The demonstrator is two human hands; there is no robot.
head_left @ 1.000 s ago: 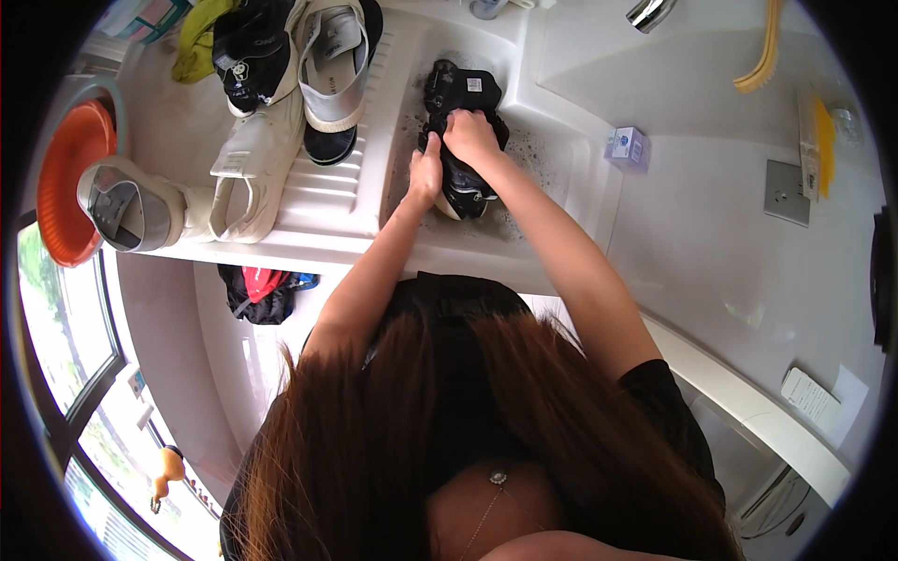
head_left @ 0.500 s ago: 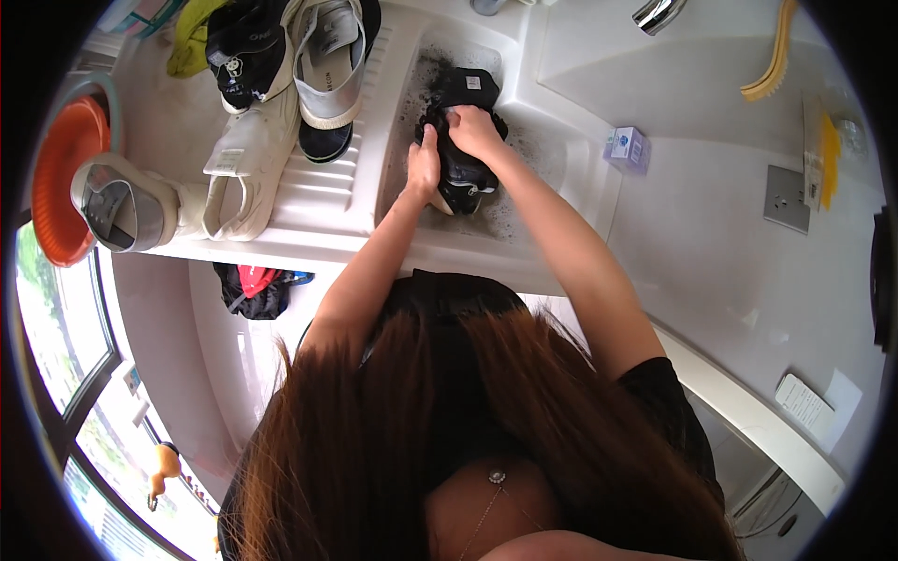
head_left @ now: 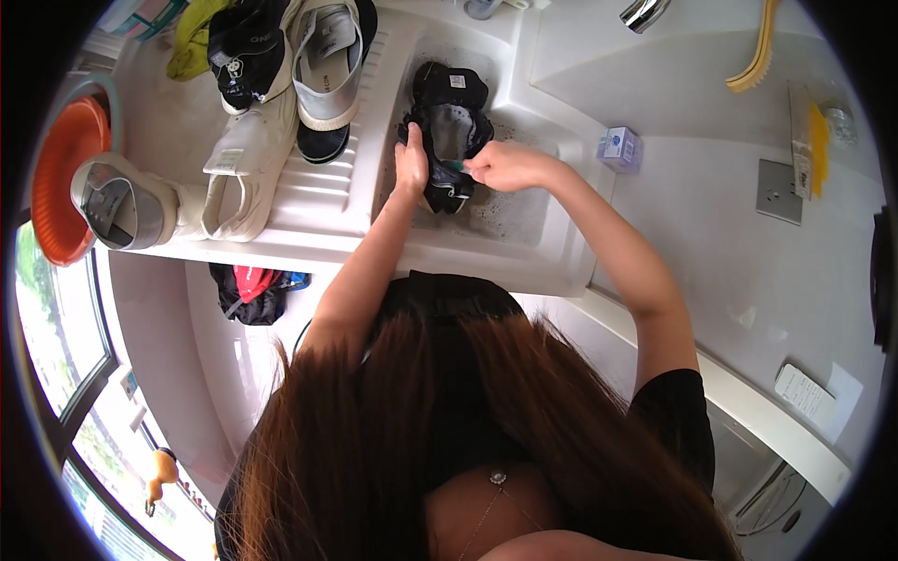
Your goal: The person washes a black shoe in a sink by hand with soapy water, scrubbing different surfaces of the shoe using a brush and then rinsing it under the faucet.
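Observation:
A wet black shoe [head_left: 438, 145] lies in the white sink [head_left: 526, 201], its tongue flap laid back at the far end. White suds [head_left: 453, 131] show inside its opening. My left hand [head_left: 412, 163] grips the shoe's left side, thumb up along the edge. At the near right side of the opening is my right hand [head_left: 506, 166], its fingers pinched on a small teal-coloured tool [head_left: 456, 165]. Only a bit of that tool shows, and its working end is hidden at the shoe. Foam and bubbles spot the sink around the shoe.
On the ribbed drainboard [head_left: 327, 192] to the left stand several shoes, including a grey slip-on [head_left: 329, 93] and a white shoe [head_left: 245, 168]. Beside them is an orange basin [head_left: 70, 178]. A small lilac box [head_left: 619, 150] sits right of the sink. A wooden-handled brush [head_left: 760, 51] and faucet [head_left: 645, 13] are farther off.
My right hand has drawn back from over the shoe, toward the right and nearer, uncovering the sudsy opening. My right elbow has swung outward. My left hand still holds the shoe's left side.

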